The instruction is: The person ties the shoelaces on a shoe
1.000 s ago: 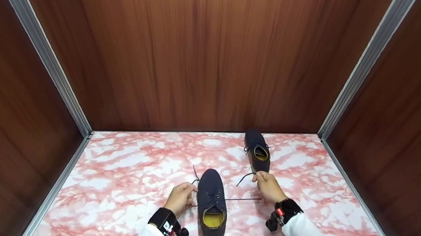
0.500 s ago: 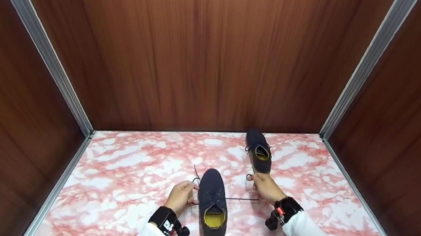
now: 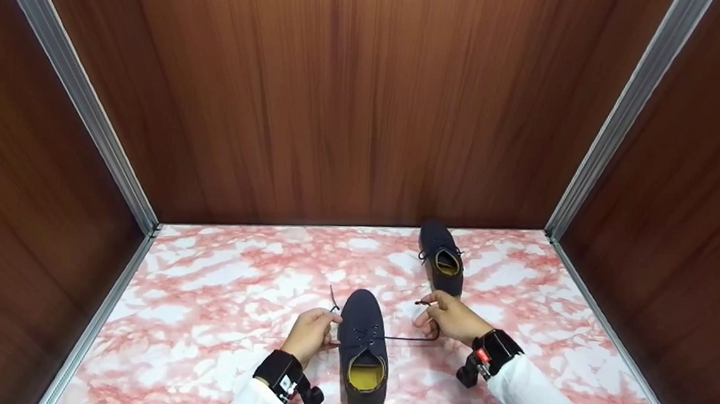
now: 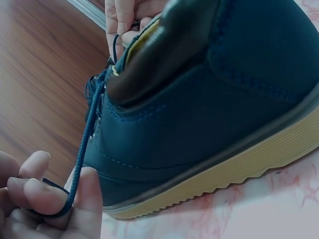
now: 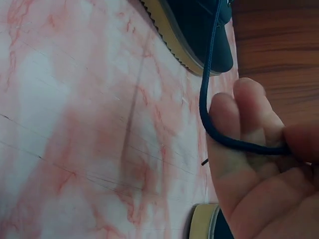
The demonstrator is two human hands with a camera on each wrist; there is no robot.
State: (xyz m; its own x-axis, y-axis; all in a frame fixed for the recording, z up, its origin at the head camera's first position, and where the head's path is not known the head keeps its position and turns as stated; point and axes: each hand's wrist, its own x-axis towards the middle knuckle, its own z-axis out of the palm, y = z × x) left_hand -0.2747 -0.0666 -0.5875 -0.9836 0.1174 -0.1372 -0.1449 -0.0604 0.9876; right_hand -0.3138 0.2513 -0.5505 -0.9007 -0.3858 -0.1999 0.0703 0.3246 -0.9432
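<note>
A dark navy lace-up shoe with a yellow lining stands toe away between my two hands. On its left side my left hand pinches one shoelace, looped over the fingers and running up to the eyelets in the left wrist view. To the right of the shoe, my right hand holds the other shoelace. This lace stretches from the shoe, bends across the lower fingers and passes under the thumb in the right wrist view. A short dark lace end shows past the right fingertips in the head view.
A matching shoe with a tied lace stands farther back, just beyond my right hand. Everything rests on a red-and-white marbled surface. Brown wood-grain panels with metal corner strips enclose it at the back and sides.
The right hand's lower fingers have reached left and now catch the lace, which bends around them. The lace end past its fingertips has shortened. The left hand and both shoes stay nearly in place.
</note>
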